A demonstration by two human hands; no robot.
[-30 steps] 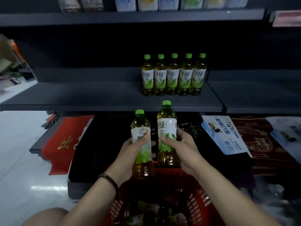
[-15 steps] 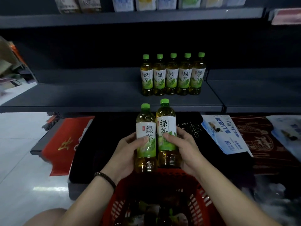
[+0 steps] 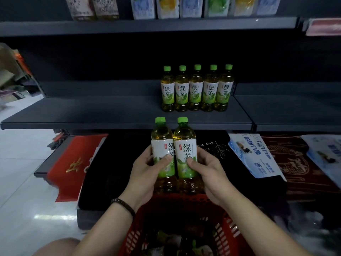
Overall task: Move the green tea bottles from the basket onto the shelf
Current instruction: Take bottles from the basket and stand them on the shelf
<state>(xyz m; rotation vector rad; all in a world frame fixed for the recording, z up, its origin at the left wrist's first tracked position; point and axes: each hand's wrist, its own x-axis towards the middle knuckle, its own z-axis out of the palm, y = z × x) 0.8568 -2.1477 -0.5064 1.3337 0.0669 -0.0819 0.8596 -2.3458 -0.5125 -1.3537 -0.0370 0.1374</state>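
Note:
I hold two green tea bottles upright and side by side, touching, just above the red basket [image 3: 227, 230]. My left hand [image 3: 145, 174] grips the left bottle [image 3: 161, 143], and my right hand [image 3: 208, 170] grips the right bottle [image 3: 184, 145]. Both have green caps and white-green labels. Their caps reach the front edge of the dark grey shelf [image 3: 110, 113]. A row of several identical bottles [image 3: 196, 89] stands further back on that shelf. More bottles lie dimly inside the basket.
An upper shelf [image 3: 147, 26] carries packaged goods. Below the grey shelf lie a red mat [image 3: 73, 163], a black mat [image 3: 114, 163] and blue-white packages [image 3: 254, 156]. White tiled floor [image 3: 22, 182] is at the left. A second shelf section [image 3: 287, 111] adjoins on the right.
Both hands have risen toward the shelf. The left bottle came up level with the right one, turned its label to face me, and the two now press together.

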